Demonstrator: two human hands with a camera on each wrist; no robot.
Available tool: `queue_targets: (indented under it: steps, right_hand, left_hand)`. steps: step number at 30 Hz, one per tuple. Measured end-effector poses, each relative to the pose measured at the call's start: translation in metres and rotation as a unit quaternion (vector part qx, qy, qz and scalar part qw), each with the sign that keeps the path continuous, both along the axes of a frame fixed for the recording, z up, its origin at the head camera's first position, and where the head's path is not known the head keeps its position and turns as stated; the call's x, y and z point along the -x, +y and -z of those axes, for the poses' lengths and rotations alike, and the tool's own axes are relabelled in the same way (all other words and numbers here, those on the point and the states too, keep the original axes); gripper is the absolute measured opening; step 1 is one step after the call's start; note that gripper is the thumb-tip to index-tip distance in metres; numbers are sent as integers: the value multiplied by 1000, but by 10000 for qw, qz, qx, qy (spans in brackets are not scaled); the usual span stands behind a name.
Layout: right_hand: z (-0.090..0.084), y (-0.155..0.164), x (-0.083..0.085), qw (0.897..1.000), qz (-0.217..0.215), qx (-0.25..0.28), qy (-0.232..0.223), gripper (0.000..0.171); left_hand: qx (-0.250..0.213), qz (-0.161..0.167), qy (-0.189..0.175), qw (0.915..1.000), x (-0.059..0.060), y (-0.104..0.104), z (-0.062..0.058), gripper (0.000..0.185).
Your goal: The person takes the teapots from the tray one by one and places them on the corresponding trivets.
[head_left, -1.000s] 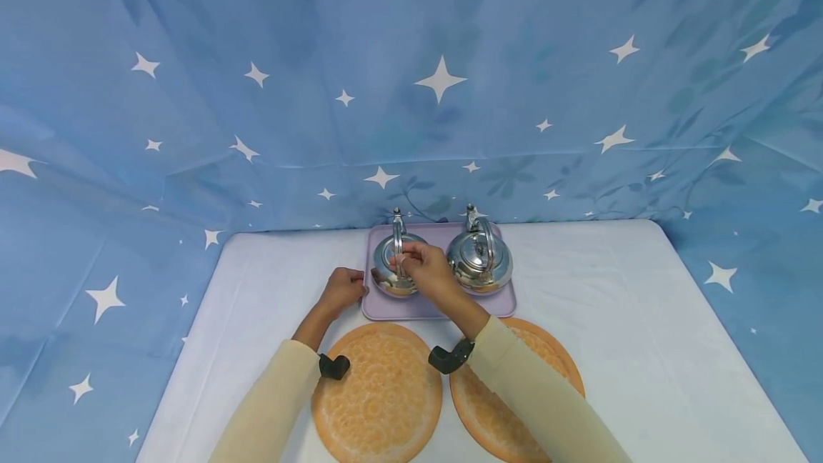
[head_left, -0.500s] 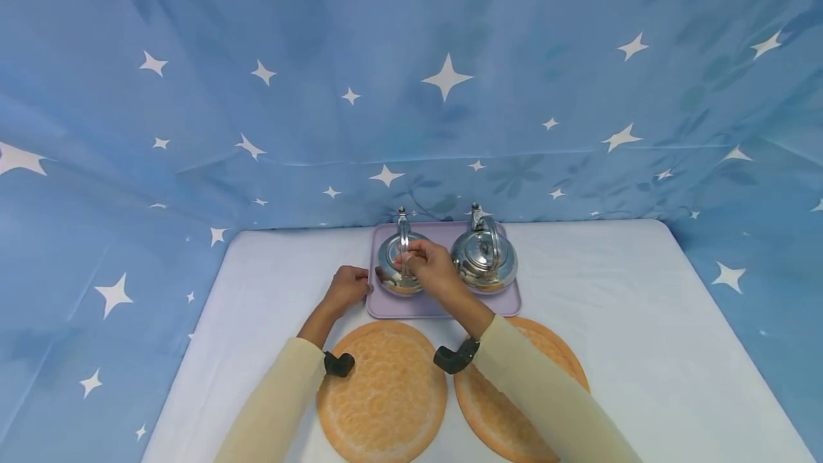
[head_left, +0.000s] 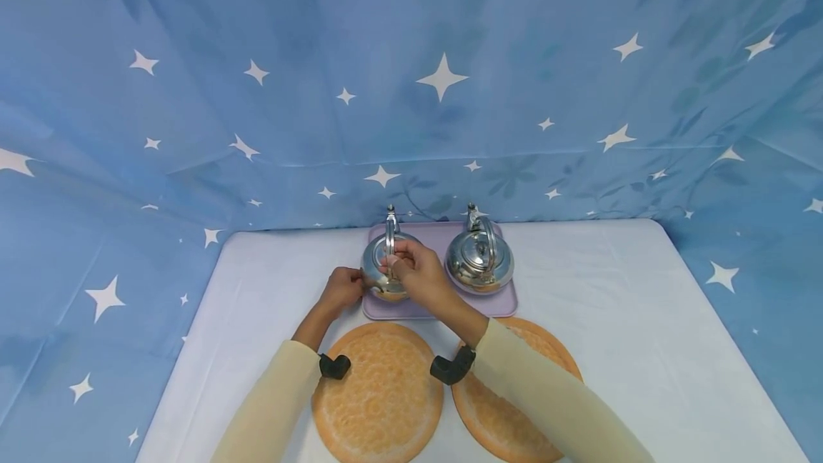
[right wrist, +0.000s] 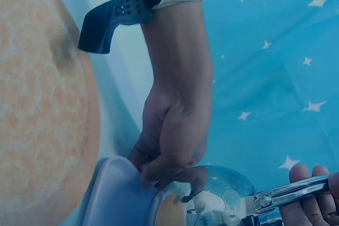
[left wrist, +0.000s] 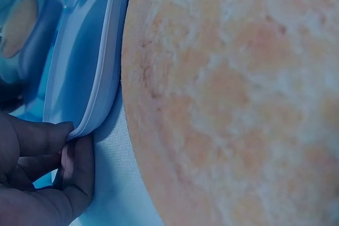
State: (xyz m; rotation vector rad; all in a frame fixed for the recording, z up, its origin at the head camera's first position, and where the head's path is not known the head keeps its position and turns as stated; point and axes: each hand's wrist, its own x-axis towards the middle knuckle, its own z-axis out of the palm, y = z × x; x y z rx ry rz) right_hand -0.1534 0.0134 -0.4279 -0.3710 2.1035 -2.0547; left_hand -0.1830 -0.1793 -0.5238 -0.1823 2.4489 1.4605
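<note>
Right hand (head_left: 411, 274) grips the handle of the left kettle (head_left: 379, 263), which sits at the tray's left end; left hand (head_left: 341, 288) pinches the tray (head_left: 444, 306) corner. Second kettle (head_left: 479, 259) sits alongside, two orange mats (head_left: 379, 395) just in front.

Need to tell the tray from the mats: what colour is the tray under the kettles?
Pale lilac tray, plain; mats are orange. Clearest in the head view.

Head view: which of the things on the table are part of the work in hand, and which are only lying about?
In hand:
left kettle, its handle gripped by the right hand
lilac tray, its corner pinched by the left hand

Lying about:
right kettle, standing on the tray, untouched
left orange mat
right orange mat, partly under the right sleeve
</note>
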Motion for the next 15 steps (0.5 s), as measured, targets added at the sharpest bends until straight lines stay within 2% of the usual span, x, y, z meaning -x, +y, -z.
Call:
queue_targets:
  steps: [7,15]
  right_hand:
    - [-10,0,-9,9998,-111,52,153,22]
    - [-20,5,-25,9981,-429,32,430,18]
  left_hand:
    - [70,-33,48,10000,0,0,0,29]
    - [208,-40,331,9992,-1,-1,-2,13]
